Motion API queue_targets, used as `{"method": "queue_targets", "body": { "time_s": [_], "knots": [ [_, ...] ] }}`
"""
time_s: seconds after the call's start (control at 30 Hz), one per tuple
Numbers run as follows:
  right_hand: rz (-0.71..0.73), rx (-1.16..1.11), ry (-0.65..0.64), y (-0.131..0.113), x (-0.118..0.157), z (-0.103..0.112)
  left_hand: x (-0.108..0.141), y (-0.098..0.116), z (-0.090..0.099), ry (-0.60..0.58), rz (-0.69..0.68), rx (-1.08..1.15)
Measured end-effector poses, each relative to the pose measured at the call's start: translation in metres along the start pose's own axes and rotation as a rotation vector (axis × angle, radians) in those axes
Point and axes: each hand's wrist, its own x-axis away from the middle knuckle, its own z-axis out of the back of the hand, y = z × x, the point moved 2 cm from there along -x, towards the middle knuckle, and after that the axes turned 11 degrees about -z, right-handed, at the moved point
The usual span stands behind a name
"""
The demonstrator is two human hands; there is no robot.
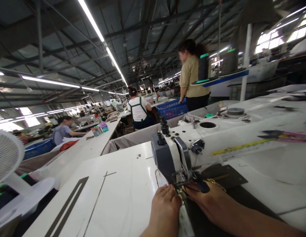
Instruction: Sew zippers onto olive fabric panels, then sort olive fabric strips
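The head of a sewing machine [177, 154] stands in front of me, its needle area partly hidden by my fingers. Left of the presser foot, my left hand [166, 207] is closed, with fingers bent and pressed together at the needle plate; what they hold is hidden. My right hand [208, 199] lies to the right of the foot, fingers stretched out flat on dark brown fabric [251, 204]. That fabric runs under my right wrist toward me. A dark flat piece with small holes [232, 176] lies behind the right hand.
A dark slotted strip [69, 207] lies on the white tabletop [123, 184]. Pink-handled snips [286, 135] and a yellow measuring tape [239, 147] are at the right. Thread cones [203, 67] stand above. A white fan [7, 158] is at left; a person [193, 77] stands beyond.
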Motion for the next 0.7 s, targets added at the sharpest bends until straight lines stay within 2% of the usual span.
{"method": "queue_targets", "body": {
  "time_s": [0.2, 0.5, 0.7],
  "knots": [
    [0.033, 0.008, 0.053, 0.003, 0.001, -0.003, -0.001, -0.004, -0.005, 0.025, 0.035, 0.025],
    [0.053, -0.023, 0.059, 0.004, 0.0, -0.004, 0.003, -0.008, -0.013, 0.098, 0.026, 0.022],
    [0.064, -0.021, 0.063, 0.007, 0.003, -0.004, 0.002, -0.007, -0.008, 0.122, -0.028, 0.003]
  ]
}}
